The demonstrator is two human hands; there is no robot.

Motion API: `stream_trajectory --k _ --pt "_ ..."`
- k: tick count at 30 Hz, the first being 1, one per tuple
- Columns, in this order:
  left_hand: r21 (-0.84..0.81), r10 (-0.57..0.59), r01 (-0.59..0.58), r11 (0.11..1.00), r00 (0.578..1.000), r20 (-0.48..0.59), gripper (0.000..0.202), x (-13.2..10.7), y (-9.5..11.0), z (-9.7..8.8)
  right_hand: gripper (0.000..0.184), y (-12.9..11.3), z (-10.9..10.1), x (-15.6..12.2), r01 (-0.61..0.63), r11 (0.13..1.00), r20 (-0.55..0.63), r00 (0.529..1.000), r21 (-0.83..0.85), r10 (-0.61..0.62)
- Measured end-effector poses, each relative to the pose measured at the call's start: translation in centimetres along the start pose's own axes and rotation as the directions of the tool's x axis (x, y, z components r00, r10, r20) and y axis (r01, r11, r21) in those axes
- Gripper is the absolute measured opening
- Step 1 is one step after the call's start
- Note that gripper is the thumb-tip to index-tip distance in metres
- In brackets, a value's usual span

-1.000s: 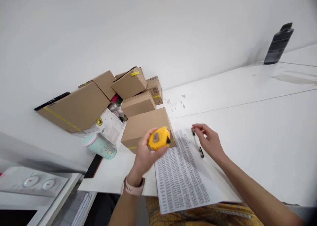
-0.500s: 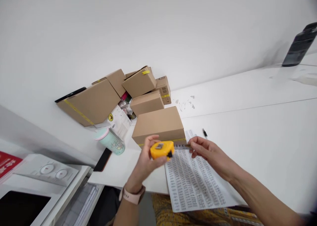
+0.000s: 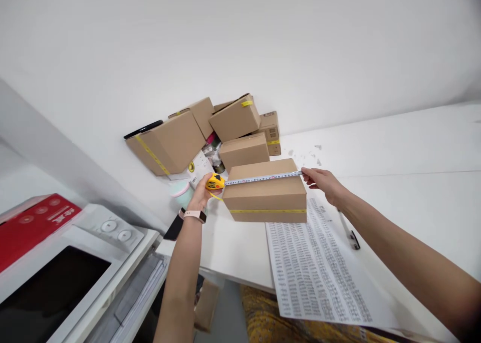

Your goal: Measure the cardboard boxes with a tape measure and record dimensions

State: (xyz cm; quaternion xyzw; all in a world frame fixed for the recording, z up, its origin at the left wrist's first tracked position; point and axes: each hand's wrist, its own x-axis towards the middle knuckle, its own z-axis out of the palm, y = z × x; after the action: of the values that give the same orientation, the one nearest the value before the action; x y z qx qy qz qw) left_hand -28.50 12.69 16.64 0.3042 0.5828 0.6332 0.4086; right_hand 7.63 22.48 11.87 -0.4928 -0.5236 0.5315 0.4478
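Observation:
A yellow tape measure [image 3: 215, 182] is gripped in my left hand [image 3: 200, 195], at the left end of a closed cardboard box [image 3: 265, 200]. Its blade [image 3: 263, 178] runs out across the top of the box, printed with numbers. At the box's right end, my right hand [image 3: 321, 182] pinches the blade's free end between thumb and fingers. Yellow tape goes along the front side of the box. A printed sheet [image 3: 319, 268] covered in rows of text lies in front of the box, partly beneath it or right against it.
More cardboard boxes [image 3: 244, 150] are piled against the wall behind. A mint cup [image 3: 182, 194] with a pink rim stands left of my left hand. A pen [image 3: 353, 239] lies by the sheet. At lower left is a white microwave [image 3: 90, 248] with a red box [image 3: 41, 223] on it.
The blade, earlier only slightly pulled out in front of the box, now stretches across its top. My hands have moved apart and forward. The view has shifted.

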Motion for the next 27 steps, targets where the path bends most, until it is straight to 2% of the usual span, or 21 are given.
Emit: stream_trajectory --k 3,8,13,20,27 --pt "-0.045 -0.025 0.025 0.999 1.0 0.009 0.025 0.1 -0.8 -0.1 0.034 0.7 0.3 0.6 -0.001 0.998 0.029 1.0 -0.056 0.002" --pt "-0.079 -0.066 0.067 0.995 0.998 0.022 0.029 0.3 -1.0 -0.3 0.035 1.4 0.6 1.0 -0.038 0.999 0.15 0.988 -0.027 0.042" --pt "-0.089 -0.077 0.079 0.993 0.997 0.022 0.033 0.6 -1.1 -0.3 0.05 2.3 0.5 1.4 -0.084 0.996 0.246 0.966 0.0 0.081" --pt "-0.091 -0.035 0.036 0.995 0.999 0.015 0.026 1.6 -1.1 0.2 0.044 2.4 0.7 2.1 -0.127 0.992 0.192 0.973 -0.013 0.128" --pt "-0.072 -0.038 0.037 0.997 0.999 -0.002 0.03 2.9 -1.1 0.3 0.042 2.0 0.6 2.0 -0.131 0.99 0.179 0.974 -0.048 0.137"
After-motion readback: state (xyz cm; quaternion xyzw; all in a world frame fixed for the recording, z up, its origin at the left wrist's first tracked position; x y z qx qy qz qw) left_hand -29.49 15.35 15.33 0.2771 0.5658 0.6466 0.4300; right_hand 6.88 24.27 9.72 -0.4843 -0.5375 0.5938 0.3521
